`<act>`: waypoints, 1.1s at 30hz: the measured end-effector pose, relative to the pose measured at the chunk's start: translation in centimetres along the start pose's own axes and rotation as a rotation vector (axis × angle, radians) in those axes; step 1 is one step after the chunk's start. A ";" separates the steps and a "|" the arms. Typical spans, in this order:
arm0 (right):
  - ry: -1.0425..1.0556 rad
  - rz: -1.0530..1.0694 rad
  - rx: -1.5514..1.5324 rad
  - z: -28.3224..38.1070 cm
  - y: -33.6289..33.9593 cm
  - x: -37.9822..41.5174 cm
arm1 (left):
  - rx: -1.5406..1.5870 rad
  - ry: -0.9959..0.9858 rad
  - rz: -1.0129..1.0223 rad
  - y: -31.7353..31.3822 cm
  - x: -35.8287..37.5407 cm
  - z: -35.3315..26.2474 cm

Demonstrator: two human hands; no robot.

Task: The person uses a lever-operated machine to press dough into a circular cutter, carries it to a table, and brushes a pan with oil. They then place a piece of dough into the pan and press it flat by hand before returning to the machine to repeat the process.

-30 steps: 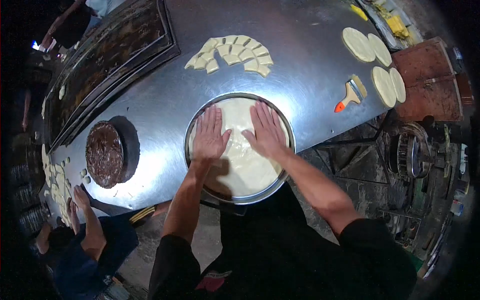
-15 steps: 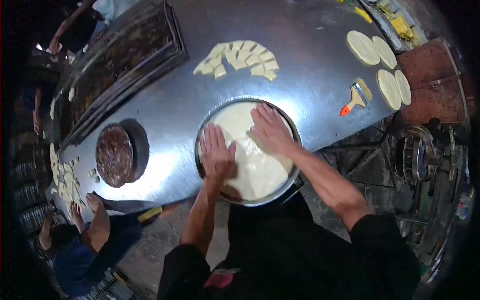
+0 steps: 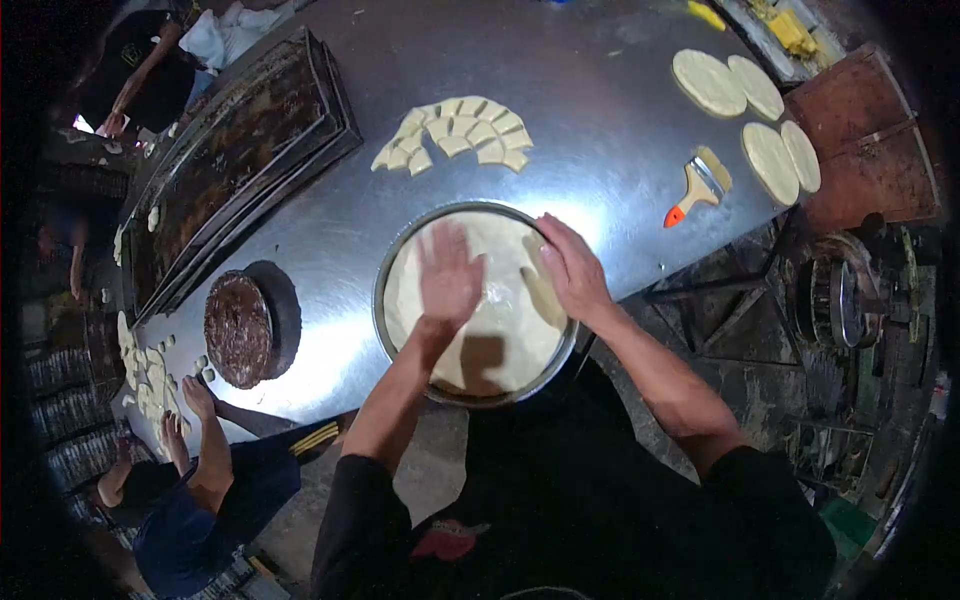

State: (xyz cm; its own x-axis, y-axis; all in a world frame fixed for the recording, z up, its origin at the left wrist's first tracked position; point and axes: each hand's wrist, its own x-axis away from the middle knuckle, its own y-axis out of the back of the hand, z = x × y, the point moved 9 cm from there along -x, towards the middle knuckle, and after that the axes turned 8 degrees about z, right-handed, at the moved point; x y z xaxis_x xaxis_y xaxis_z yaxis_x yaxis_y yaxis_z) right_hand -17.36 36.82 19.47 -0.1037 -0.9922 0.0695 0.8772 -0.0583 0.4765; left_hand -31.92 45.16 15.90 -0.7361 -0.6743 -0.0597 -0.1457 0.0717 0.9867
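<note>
A sheet of pale dough (image 3: 510, 345) fills a round metal pan (image 3: 382, 330) at the front edge of the steel table. Over the dough's left half is my left hand (image 3: 450, 280), flat with the fingers stretched out and slightly blurred; a dark shadow falls on the dough below it. My right hand (image 3: 575, 272) is at the pan's right rim, its fingers extended and held close together, the thumb apart. Beyond the pan lies a fan of cut dough pieces (image 3: 460, 128).
A brush (image 3: 700, 187) and several flat dough ovals (image 3: 709, 83) lie at the right. At the left are stacked dark trays (image 3: 235, 140), a round dark brown slab (image 3: 238, 330) and small dough pieces (image 3: 150, 380), with another person's hands (image 3: 200, 398) beside them.
My left hand has risen off the dough and blurs. My right hand has moved from the dough's surface out to the right rim. The view has shifted slightly.
</note>
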 end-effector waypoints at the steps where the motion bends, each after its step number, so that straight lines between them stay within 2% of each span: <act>1: -0.038 -0.066 0.199 -0.4 0.7 0.5 | -0.004 -0.069 0.021 -0.4 -0.8 -2.8; 2: -0.070 -0.134 0.398 -0.6 1.4 0.8 | 0.071 -0.162 0.030 -1.1 -1.0 -5.9; 3: -0.082 -0.171 0.504 -2.5 0.5 1.3 | 0.029 -0.240 0.145 -3.4 -0.9 -8.9; 4: -0.085 -0.163 0.487 -2.9 0.2 1.5 | -0.071 -0.209 0.195 -4.2 -0.7 -10.3; 6: -0.116 -0.174 0.478 -4.3 0.4 1.2 | -0.068 -0.241 0.169 -4.4 -1.2 -10.8; 7: -0.173 -0.111 0.486 -4.2 0.7 1.2 | -0.030 -0.253 0.137 -3.6 -1.0 -10.9; 9: -0.113 -0.186 0.466 -4.2 1.2 1.3 | -0.067 -0.276 0.090 -1.0 0.0 -12.3; 14: -0.055 -0.241 0.490 -4.8 1.1 3.0 | 0.056 -0.243 0.085 -2.0 2.7 -14.2; 16: -0.124 -0.206 0.550 -6.0 1.3 3.6 | 0.502 -0.168 -0.044 0.3 3.6 -11.8; 17: -0.171 -0.257 0.508 -6.6 1.5 4.7 | 0.762 0.064 0.001 1.4 5.4 -9.8; 18: -0.178 -0.296 0.483 -6.9 1.9 6.2 | 1.011 0.300 0.073 2.2 9.4 -8.4; 19: -0.211 -0.255 0.494 -7.3 2.2 7.5 | 1.025 0.426 0.198 1.7 13.4 -7.2; 20: -0.271 -0.339 0.450 -7.4 2.7 9.6 | 1.221 0.518 0.396 1.3 16.8 -7.6; 21: -0.234 -0.444 0.495 -7.3 3.3 11.4 | 1.301 0.498 0.641 -3.0 21.6 -7.0; 22: -0.196 -0.529 0.547 -7.1 3.7 13.5 | 1.312 0.485 0.669 -4.3 23.2 -7.3; 23: -0.215 -0.519 0.563 -7.3 3.5 15.6 | 1.414 0.634 0.722 -5.9 25.7 -7.9; 24: -0.385 -0.492 0.305 -9.3 3.8 17.6 | 1.509 0.784 0.763 -7.4 28.0 -8.5; 25: -0.538 -0.484 0.044 -11.2 3.9 19.3 | 1.840 0.774 0.613 -9.1 28.5 -9.2; 26: -0.564 -0.512 0.050 -11.8 4.1 21.5 | 2.164 0.734 0.457 -8.9 26.8 -10.9; 27: -0.674 -0.490 0.031 -13.1 3.8 23.9 | 2.207 0.605 0.320 -7.9 25.3 -11.4; 28: -0.657 -0.574 0.044 -12.5 4.5 26.4 | 2.295 0.706 0.279 -8.3 24.7 -12.0; 29: -0.722 -0.580 0.016 -15.2 4.3 29.2 | 2.115 0.706 0.359 -8.6 24.3 -13.4; 30: -0.753 -0.686 -0.012 -15.7 4.7 32.2 | 1.928 0.685 0.425 -8.9 23.5 -14.5; 31: -0.758 -0.795 -0.087 -17.0 5.7 35.1 | 1.936 0.626 0.494 -10.1 22.0 -16.5; 33: -0.768 -0.953 -0.169 -19.6 7.5 40.2 | 1.641 0.448 0.640 -12.4 18.7 -20.2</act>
State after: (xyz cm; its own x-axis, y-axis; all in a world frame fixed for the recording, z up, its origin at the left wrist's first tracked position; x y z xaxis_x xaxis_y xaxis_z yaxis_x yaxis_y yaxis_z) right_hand -5.71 -5.65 8.64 -0.9325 -0.2274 0.2807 0.3448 -0.7923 0.5035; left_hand -30.58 16.81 5.55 -0.7604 -0.3598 0.5406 -0.5782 0.7542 -0.3113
